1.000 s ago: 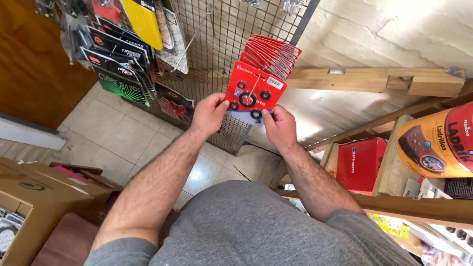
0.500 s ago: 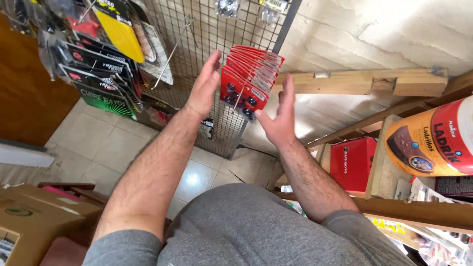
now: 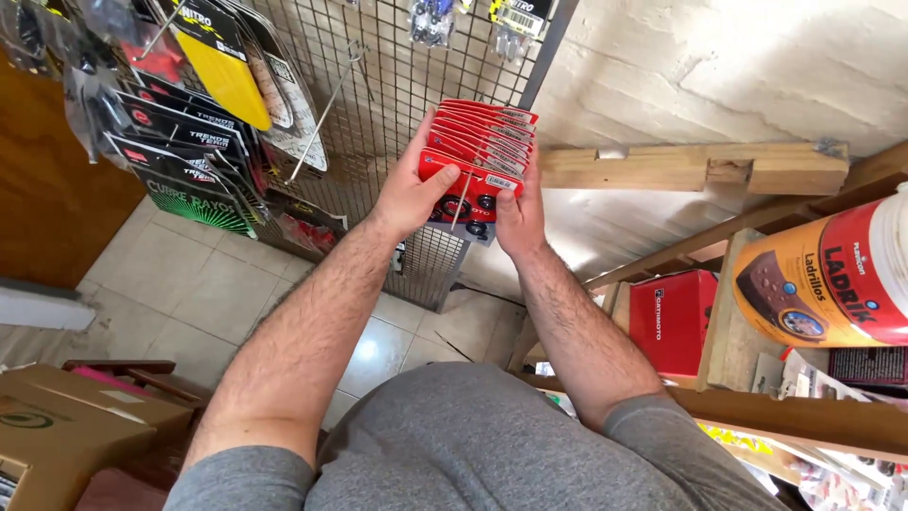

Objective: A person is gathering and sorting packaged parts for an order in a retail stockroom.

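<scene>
My left hand [image 3: 409, 194] curls around the left edge of a stack of red blister cards [image 3: 480, 151] hanging on a hook of the wire grid panel [image 3: 397, 85], thumb pressed on the front card. My right hand [image 3: 519, 213] closes on the stack's right edge, fingers behind, thumb in front. The cards sit fanned between both hands, far from my body. Left of them hang black and yellow packets [image 3: 203, 104]; a red box [image 3: 673, 317] stands on the wooden shelf [image 3: 794, 416] at right.

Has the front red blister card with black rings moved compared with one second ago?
Yes. The front red blister card was held below the hanging stack of red cards; now it sits on the wire hook, against that stack.
</scene>
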